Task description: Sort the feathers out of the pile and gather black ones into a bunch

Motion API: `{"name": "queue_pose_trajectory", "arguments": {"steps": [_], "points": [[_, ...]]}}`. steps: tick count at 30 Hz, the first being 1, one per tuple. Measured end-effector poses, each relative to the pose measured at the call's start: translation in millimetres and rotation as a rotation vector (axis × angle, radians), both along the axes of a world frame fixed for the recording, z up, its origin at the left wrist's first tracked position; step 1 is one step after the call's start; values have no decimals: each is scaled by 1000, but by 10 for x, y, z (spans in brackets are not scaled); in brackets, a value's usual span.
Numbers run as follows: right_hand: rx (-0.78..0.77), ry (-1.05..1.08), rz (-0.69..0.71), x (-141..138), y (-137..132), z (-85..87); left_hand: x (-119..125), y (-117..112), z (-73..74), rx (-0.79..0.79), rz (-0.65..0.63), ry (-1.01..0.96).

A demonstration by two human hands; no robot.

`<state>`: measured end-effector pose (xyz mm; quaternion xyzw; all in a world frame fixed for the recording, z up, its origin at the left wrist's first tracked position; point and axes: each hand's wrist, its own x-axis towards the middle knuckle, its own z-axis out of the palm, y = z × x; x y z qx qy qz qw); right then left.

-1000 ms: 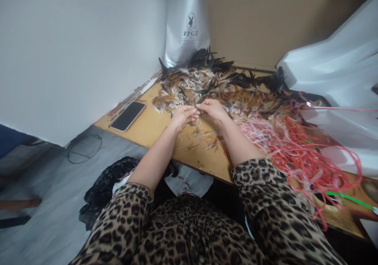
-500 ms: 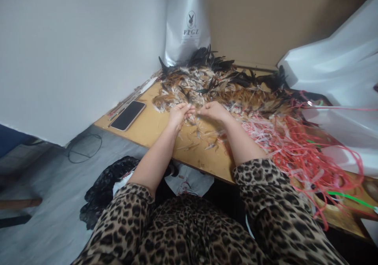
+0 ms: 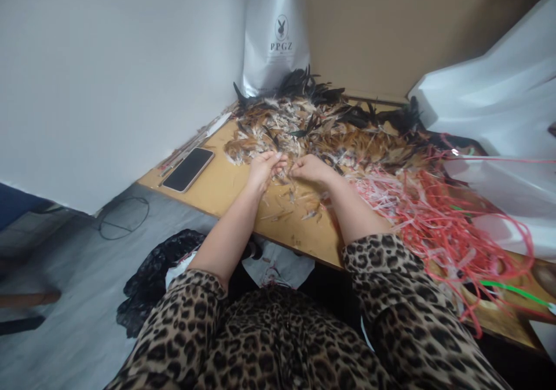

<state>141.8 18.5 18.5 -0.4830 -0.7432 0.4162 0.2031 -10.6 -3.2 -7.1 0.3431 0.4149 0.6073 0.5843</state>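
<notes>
A broad heap of brown, white and black feathers (image 3: 313, 129) covers the far half of a wooden table (image 3: 217, 187). My left hand (image 3: 263, 168) and my right hand (image 3: 310, 168) rest side by side at the heap's near edge, fingertips almost touching. Both hands are curled in a pinch on small feathers between them; what exactly each one grips is too small to make out. A few loose feathers (image 3: 295, 204) lie on the bare wood just below my wrists.
A black phone (image 3: 189, 170) lies at the table's left edge. A tangle of red and pink strips (image 3: 434, 216) spreads over the right side. A white PPGZ bag (image 3: 275, 36) stands at the back, white plastic sheeting (image 3: 490, 112) at the right, a black bag (image 3: 152, 274) on the floor.
Both hands have sunk slightly toward the table and the right hand has shifted a little nearer me; they stay pinched together at the heap's edge.
</notes>
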Motion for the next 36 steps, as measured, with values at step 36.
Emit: {"name": "queue_pose_trajectory", "arguments": {"steps": [36], "points": [[-330,736,-13,50,37,33,7,-62,69,-117,-296,-232]]}}
